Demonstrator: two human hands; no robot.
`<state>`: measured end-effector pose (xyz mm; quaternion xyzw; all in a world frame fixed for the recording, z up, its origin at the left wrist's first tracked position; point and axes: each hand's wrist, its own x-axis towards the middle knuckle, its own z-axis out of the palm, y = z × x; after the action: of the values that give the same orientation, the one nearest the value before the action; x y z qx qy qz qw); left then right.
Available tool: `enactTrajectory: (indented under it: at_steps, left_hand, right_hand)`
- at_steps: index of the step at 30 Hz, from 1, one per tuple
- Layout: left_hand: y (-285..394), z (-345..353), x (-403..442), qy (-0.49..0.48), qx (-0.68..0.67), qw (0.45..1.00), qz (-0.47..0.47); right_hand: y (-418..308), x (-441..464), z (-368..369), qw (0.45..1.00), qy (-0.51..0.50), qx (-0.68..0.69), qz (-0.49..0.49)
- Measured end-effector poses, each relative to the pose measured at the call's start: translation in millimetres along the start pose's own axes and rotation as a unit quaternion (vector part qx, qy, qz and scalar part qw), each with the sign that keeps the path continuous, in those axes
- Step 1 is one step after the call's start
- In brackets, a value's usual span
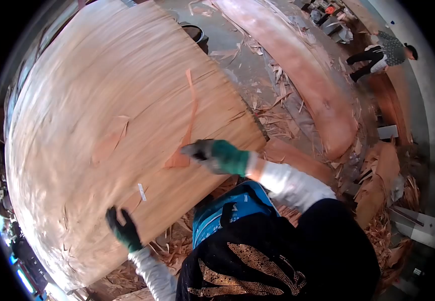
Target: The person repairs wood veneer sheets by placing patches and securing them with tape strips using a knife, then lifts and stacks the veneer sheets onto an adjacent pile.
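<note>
A large sheet of pale wood veneer (127, 105) spreads in front of me, its surface wavy. On it lies a narrow reddish strip of veneer (193, 108) that widens at its near end. My right hand (220, 154), in a green glove with a dark grey palm, is at this wide end; its fingers are pressed together on the edge of the strip and somewhat blurred. My left hand (123, 228), gloved alike, is over the near part of the sheet, thumb and fingers apart, holding nothing. Close to it is a small white piece (141, 192), too small to name.
A blue apron (232, 208) shows at my waist. To the right is a long reddish stack of veneer (317, 95), with torn scraps (277, 120) on the floor. Another person (390, 50) is at the far right. A dark bucket (195, 34) stands past the sheet's edge.
</note>
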<state>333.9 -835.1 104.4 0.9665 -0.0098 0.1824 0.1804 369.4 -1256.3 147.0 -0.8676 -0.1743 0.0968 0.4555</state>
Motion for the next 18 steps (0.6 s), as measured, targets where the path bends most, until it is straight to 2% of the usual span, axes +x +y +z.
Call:
enactTrajectory:
  at_steps: [1,3,6,8,12,14,16,18]
  left_hand:
    - [48,20,10,-0.024,-0.007,0.998,0.05]
    - [144,56,28,-0.06,-0.036,0.991,0.115]
    - [242,108,48,-0.088,-0.017,0.989,0.117]
    - [257,147,51,-0.087,0.041,0.989,0.11]
    - [249,159,63,-0.064,0.043,0.987,0.144]
    - [243,149,55,-0.088,0.031,0.994,0.054]
    - [241,120,35,-0.057,0.046,0.997,-0.008]
    - [233,86,-2,-0.025,0.072,0.99,-0.114]
  right_hand:
    - [26,-23,-10,0.99,0.015,0.138,0.024]
    - [79,-68,-29,0.905,0.064,0.416,0.056]
    - [136,-109,-77,0.797,0.124,0.559,0.193]
    - [230,-134,-81,0.838,0.108,0.467,0.261]
    - [271,-152,-113,0.849,0.186,0.404,0.286]
    - [304,-147,-120,0.843,0.178,0.39,0.325]
    - [338,-135,-117,0.837,0.158,0.39,0.349]
    - [345,-111,-134,0.928,0.112,0.201,0.292]
